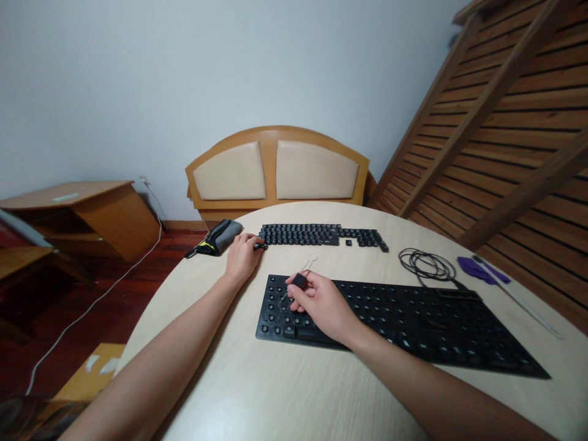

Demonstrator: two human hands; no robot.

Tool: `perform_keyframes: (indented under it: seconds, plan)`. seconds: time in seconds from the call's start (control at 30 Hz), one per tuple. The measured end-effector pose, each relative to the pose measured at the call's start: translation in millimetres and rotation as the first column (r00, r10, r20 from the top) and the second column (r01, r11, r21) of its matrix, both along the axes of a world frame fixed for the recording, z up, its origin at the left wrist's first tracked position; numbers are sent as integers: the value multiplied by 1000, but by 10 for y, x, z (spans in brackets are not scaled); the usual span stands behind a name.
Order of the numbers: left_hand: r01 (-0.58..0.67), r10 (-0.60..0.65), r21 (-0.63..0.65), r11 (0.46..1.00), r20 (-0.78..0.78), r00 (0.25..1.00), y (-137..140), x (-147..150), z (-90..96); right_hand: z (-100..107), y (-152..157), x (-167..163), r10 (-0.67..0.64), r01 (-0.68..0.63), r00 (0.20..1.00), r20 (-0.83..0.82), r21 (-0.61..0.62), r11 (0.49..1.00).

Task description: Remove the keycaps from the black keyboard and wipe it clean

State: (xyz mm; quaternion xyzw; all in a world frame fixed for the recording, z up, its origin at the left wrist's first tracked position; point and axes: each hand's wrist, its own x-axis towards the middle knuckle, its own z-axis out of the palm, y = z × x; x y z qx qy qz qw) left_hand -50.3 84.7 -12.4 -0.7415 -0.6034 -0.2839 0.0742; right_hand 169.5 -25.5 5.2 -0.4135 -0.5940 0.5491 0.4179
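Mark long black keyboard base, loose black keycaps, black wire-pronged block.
Long black keyboard base [408, 316]: head view, top surface.
Loose black keycaps [303, 234]: head view, larger cluster.
Black wire-pronged block [299, 280]: head view, block body.

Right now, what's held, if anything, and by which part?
The right hand grips a wire-ended tool by its black middle; whether the left hand holds a keycap is unclear.

The left forearm [172, 352] and right forearm [408, 370] are bare as far as they show, slim and smooth in outline, broader toward the lower edge of the view and tapering to narrow wrists [232, 280]. The left hand [242, 258] and right hand [328, 305] are bare too, with slender fingers [297, 297].
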Motion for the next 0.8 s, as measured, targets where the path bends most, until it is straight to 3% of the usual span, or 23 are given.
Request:
perform_keyframes:
  seconds: [0.17, 0.3, 0.37, 0.4, 0.47, 0.5, 0.57, 0.8]
  plan:
    - [63, -59, -37, 997, 96, 994, -147, 51, 143, 8, 11, 4, -12, 12, 1000, -13, -5, 1000]
    - [268, -238, -189, 945, 168, 957, -425, 80, 416, 8, 22, 12, -28, 28, 1000, -12, 11, 1000]
    - [418, -373, -314, 853, 193, 907, -613, 86, 578, 11, 28, 17, -40, 40, 999, -20, 24, 999]
    - [497, -448, -399, 770, 216, 868, -708, 90, 653, 13, 30, 20, -52, 52, 998, -28, 24, 998]
    - [592, -523, -629, 503, 324, 788, -873, 105, 772, 22, 35, 28, -88, 89, 995, -43, 15, 996]
    - [591, -528, -672, 447, 335, 781, -934, 118, 813, 26, 37, 33, -112, 112, 993, -46, 8, 994]
    - [572, -550, -695, 436, 298, 780, -1007, 156, 857, 36, 42, 45, -156, 157, 987, -46, 3, 988]
    - [558, -663, -676, 482, 135, 737, -1061, 313, 813, 53, 62, 66, -261, 261, 965, -14, 10, 965]
